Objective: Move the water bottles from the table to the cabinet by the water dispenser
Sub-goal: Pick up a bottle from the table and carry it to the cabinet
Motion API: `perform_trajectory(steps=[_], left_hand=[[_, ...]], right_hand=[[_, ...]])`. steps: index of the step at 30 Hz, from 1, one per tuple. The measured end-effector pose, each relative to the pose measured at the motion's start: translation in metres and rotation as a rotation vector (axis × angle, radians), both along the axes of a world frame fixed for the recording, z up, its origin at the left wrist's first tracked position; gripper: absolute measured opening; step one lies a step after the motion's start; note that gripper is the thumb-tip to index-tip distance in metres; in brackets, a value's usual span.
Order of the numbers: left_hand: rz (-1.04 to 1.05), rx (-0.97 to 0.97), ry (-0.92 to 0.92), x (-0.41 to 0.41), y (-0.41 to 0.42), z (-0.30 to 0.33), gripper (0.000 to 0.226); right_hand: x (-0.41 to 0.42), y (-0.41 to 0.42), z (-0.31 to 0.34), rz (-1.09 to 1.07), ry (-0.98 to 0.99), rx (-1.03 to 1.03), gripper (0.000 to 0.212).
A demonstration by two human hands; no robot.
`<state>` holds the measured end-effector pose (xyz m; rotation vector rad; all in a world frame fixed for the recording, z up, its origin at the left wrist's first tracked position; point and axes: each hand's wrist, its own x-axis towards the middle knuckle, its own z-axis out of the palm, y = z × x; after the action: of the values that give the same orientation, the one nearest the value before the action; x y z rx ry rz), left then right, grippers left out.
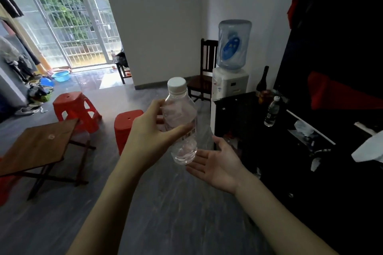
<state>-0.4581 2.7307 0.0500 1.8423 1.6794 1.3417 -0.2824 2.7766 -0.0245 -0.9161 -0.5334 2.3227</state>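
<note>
A clear water bottle (182, 122) with a white cap is upright in the air at the frame's middle. My left hand (152, 130) grips its middle, thumb across the front. My right hand (217, 163) lies open, palm up, just below and to the right of the bottle's base. A second water bottle (272, 112) stands on the black cabinet (244, 114) at the right. The water dispenser (230, 83) with its blue jug stands behind the cabinet's far end. The brown folding table (37, 143) is at the left, nothing standing on it.
Two red plastic stools (76, 107) stand between the table and me. A dark wooden chair (204, 80) is left of the dispenser. A dark wine bottle (262, 80) and scraps of white paper (302, 128) lie on the cabinet. A blue basin and clothes are far left.
</note>
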Motion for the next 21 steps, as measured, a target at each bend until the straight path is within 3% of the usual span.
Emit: perform_trajectory(steps=[4, 11, 21], left_hand=[[0.016, 0.037, -0.021, -0.020, 0.053, -0.001, 0.078], [-0.008, 0.005, -0.052, -0.058, 0.146, -0.015, 0.063], [-0.123, 0.042, -0.073, -0.144, 0.308, -0.017, 0.070]], right_hand=[[-0.023, 0.060, 0.006, -0.007, 0.006, -0.008, 0.076], [-0.062, 0.154, -0.013, -0.016, -0.011, -0.045, 0.074], [-0.154, 0.306, -0.012, -0.135, -0.025, -0.015, 0.072]])
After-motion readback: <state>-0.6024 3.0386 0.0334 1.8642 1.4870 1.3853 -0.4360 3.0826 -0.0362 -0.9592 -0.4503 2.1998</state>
